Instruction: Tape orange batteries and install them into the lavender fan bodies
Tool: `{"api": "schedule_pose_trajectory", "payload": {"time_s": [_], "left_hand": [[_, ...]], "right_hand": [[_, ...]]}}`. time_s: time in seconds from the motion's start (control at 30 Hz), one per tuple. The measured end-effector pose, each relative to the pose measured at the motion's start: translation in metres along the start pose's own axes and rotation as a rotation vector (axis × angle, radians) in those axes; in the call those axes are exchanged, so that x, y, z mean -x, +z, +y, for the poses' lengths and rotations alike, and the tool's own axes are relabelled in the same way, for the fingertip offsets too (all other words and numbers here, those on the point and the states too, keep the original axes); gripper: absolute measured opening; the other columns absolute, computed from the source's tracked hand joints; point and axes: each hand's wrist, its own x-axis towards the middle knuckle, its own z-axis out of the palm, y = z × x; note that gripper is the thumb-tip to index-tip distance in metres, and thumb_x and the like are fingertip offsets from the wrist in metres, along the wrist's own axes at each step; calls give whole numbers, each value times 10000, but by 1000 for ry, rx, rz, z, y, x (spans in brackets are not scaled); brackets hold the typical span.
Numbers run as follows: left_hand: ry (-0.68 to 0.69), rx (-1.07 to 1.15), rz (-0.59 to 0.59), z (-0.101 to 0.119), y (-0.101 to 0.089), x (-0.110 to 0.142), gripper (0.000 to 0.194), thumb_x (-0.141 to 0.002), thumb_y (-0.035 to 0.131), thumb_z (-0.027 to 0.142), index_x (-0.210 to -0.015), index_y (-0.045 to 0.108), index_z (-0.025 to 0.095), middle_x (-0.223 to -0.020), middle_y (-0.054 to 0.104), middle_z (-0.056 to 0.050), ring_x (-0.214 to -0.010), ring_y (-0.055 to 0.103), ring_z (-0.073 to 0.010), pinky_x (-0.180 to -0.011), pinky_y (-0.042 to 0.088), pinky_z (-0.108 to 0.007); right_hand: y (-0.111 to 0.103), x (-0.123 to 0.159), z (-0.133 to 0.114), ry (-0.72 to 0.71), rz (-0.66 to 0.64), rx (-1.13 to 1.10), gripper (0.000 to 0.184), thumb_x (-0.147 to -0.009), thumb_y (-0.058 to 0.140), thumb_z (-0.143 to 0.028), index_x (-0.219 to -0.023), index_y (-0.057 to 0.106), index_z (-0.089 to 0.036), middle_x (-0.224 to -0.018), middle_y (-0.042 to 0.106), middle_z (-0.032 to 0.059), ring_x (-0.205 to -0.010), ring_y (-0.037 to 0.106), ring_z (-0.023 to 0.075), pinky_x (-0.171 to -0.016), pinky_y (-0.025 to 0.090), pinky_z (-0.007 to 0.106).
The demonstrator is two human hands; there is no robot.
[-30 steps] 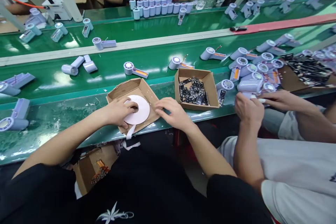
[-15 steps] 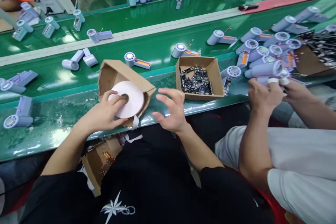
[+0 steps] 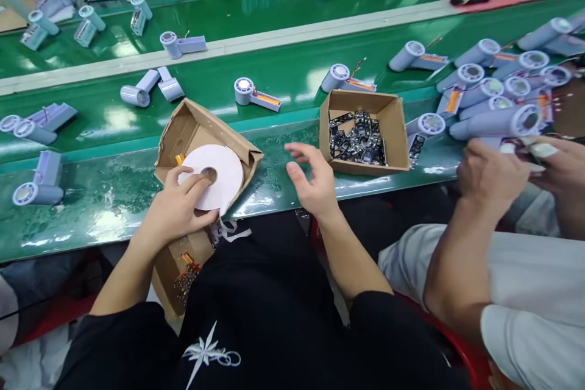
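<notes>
Grips white roll (image 3: 226,175) with left hand (image 3: 174,206) in brown carton (image 3: 176,139), now farther from open, empty right hand (image 3: 316,183) than before.

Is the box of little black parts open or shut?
Open: no lid covers the cardboard box beside the right hand, and the black parts inside show plainly from above.
</notes>
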Motion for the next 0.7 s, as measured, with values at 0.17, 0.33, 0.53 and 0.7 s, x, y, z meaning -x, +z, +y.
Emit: {"api": "schedule_pose_trajectory", "payload": {"time_s": [0.17, 0.33, 0.53, 0.7], "left_hand": [[24, -47, -19, 13, 10, 0, 586, -923, 767, 505, -1467, 727, 289, -1403, 763, -151, -1487, 487, -513, -1008, 670, -635], [35, -193, 120, 27, 1, 19, 455, -999, 744, 451, -1374, 763, 194, -1317, 796, -173, -1424, 557, -497, -762, 686, -507], [47, -173, 237, 31, 9, 24, 498, -957, 802, 403, -1402, 720, 194, -1287, 799, -160, -1398, 552, -495, -944, 644, -596], [-53, -130, 515, 7, 9, 23, 615, -932, 831, 435, -1464, 638, 195, -1334, 739, -193, -1386, 556, -488, -1128, 513, -716]], "right_hand": [[27, -44, -34, 132, -418, 275, 630, -1062, 658, -458, -1656, 560, -272, -1438, 777, 140, -1314, 724, 392, -1167, 555, 547], [39, -52, -42, 350, -625, 674, 592, -1117, 488, -275, -1709, 494, -304, -1199, 839, 157, -1115, 801, 380, -1004, 596, 484], [29, -41, -47, 337, -655, 738, 578, -1124, 471, -284, -1702, 491, -293, -1115, 841, 160, -1034, 807, 374, -935, 606, 458], [21, -36, -35, 279, -711, 692, 632, -1107, 484, -254, -1737, 444, -282, -1201, 847, 147, -1084, 797, 377, -968, 614, 487]]}}
